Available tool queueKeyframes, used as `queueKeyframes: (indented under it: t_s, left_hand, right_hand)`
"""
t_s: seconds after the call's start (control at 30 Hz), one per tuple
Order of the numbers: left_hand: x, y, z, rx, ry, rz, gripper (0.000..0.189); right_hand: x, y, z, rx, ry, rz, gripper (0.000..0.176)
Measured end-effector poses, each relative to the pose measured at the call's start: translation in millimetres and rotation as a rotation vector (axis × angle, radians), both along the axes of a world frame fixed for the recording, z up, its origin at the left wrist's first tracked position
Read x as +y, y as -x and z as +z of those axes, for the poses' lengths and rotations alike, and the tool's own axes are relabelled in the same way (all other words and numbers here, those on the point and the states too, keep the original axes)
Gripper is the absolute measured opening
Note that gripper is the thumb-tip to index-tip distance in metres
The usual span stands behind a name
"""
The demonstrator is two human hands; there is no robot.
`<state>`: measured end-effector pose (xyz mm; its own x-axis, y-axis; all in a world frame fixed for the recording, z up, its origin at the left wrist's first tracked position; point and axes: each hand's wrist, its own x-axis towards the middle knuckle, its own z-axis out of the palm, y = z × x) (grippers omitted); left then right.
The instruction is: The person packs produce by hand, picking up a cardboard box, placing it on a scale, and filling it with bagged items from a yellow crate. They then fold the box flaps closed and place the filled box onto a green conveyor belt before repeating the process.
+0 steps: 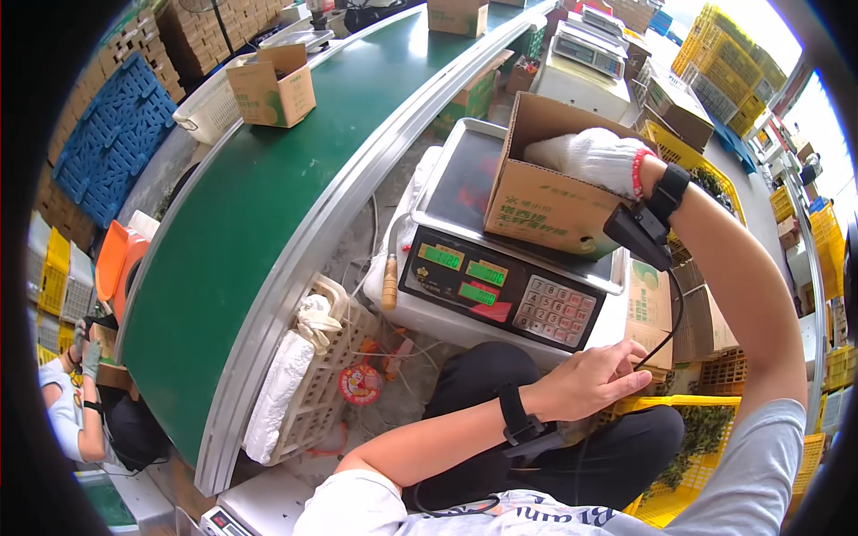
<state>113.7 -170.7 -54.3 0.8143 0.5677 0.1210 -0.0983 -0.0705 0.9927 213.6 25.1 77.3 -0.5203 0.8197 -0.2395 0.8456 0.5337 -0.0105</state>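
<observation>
My right hand (pixel 592 159), in a white knitted glove with a red cuff, reaches into an open cardboard box (pixel 559 204). The box wall hides its fingers and whatever they touch. This box stands on the metal platform of a digital scale (pixel 500 290) with green lit displays and a keypad. My bare left hand (pixel 597 380) is in front of the scale's lower right corner, thumb and fingers apart. A black cable (pixel 681 308) hangs from the device on my right wrist and passes by the left fingertips; no firm grip on it shows.
A green conveyor belt (pixel 268 232) curves along the left, carrying another open box (pixel 273 87). A yellow crate (pixel 688 447) of green produce stands beside my knee. A white basket (pixel 313 384) stands between belt and scale. At far left, a co-worker's gloved hands (pixel 89 348) hold a box.
</observation>
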Motion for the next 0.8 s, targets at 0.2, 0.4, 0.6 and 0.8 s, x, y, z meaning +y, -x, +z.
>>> queueKeyframes:
  t_s: [0.2,0.4,0.6,0.8]
  left_hand:
    - [1,2,-2,-0.006,-0.017,0.012,0.048]
    - [2,7,4,-0.029,0.019,-0.005,0.049]
    - [2,5,2,-0.032,-0.002,-0.001,0.049]
    - [2,3,1,-0.017,-0.008,0.009,0.047]
  right_hand:
    - [-29,2,32,0.292,-0.042,0.002,0.027]
    - [-65,-30,60,0.732,0.002,-0.101,0.033]
    - [-91,-53,54,1.242,-0.131,-0.197,0.042]
    - [-97,-72,59,1.099,-0.088,-0.247,0.05]
